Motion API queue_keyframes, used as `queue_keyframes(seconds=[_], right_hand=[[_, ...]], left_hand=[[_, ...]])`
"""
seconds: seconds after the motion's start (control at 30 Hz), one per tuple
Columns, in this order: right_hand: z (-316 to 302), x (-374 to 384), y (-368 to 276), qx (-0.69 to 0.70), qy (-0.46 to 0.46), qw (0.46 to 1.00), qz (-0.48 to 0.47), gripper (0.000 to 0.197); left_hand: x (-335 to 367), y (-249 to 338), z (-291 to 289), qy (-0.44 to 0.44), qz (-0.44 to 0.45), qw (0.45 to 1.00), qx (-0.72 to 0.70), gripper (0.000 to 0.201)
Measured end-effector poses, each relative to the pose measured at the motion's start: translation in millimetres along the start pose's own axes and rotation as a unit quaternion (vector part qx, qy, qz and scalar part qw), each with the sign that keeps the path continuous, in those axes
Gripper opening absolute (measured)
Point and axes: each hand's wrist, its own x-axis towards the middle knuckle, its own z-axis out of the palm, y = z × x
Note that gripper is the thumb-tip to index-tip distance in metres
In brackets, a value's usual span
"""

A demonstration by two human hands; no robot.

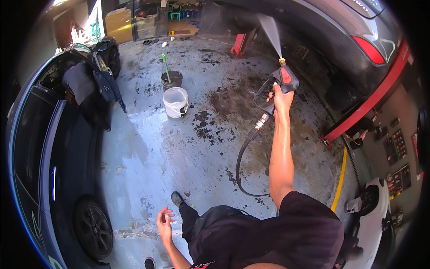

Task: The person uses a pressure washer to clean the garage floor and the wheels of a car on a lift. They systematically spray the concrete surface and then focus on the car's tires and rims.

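My right hand (283, 99) grips a black and red pressure washer gun (286, 77), arm stretched out ahead of me. From its brass nozzle (281, 61) a white fan of water spray (270, 33) shoots up toward the underside of a raised dark car (333, 31). A black hose (238, 168) hangs from the metal coupling under the grip and curves back behind my arm. Low on the left, my left hand (165, 222) hangs empty beside my leg, its fingers loosely bent and apart.
A white bucket (175, 102) and a dark bucket (172, 80) with a green-handled tool (165, 63) stand on the stained floor (148, 148). Red lift posts (369, 96) flank the raised car. At left, another person (87, 92) leans into a dark car (33, 152) through its open door.
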Motion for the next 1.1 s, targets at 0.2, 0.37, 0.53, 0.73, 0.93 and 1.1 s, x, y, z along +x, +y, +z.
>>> queue_keyframes(seconds=[0.2, 0.37, 0.53, 0.73, 0.93, 1.1], right_hand=[[120, 54, 22, -0.023, -0.017, 0.999, 0.026, 0.035], [210, 108, 29, -0.058, -0.024, 0.998, 0.012, 0.027], [291, 162, 36, -0.142, -0.027, 0.99, -0.004, 0.027], [384, 251, 64, -0.361, -0.014, 0.924, -0.125, 0.053], [490, 280, 82, -0.465, -0.035, 0.877, -0.121, 0.062], [547, 293, 132, -0.472, -0.08, 0.854, -0.205, 0.076]], left_hand=[[147, 39, -30, -0.066, -0.024, 0.994, 0.078, 0.054], [257, 70, -86, -0.06, -0.041, 0.988, 0.137, 0.052], [350, 101, -95, -0.033, -0.021, 0.996, 0.085, 0.051], [478, 138, 3, -0.132, 0.017, 0.99, 0.051, 0.04], [613, 285, 198, -0.249, 0.186, 0.949, 0.047, 0.053], [711, 368, 326, -0.305, 0.254, 0.918, 0.019, 0.096]])
